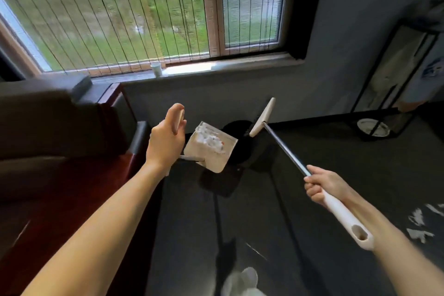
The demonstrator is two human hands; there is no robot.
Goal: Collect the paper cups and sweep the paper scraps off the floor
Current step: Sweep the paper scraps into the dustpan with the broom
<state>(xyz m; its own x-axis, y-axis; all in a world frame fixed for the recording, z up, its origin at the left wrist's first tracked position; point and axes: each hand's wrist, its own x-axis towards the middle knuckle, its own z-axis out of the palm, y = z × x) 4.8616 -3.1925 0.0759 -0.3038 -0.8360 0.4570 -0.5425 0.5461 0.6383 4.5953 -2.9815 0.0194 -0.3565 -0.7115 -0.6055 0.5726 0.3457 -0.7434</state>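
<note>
My left hand (pixel 165 142) grips the beige handle of a dustpan (pixel 211 151), which is lifted and tilted over a black bin (pixel 242 149). White paper scraps (pixel 211 138) lie heaped in the pan. My right hand (pixel 322 185) grips a broom (pixel 288 151) by its white handle, where the handle meets the metal shaft. The broom head (pixel 263 116) is raised beside the bin, near the wall. A paper cup (pixel 156 69) stands on the window sill. More white scraps (pixel 422 223) lie on the dark floor at the right edge.
A dark red sofa (pixel 72 151) fills the left side, close to the bin. A black metal rack (pixel 394 84) with a bowl under it stands at the right by the grey wall. Dark floor stretches between the sofa and the rack.
</note>
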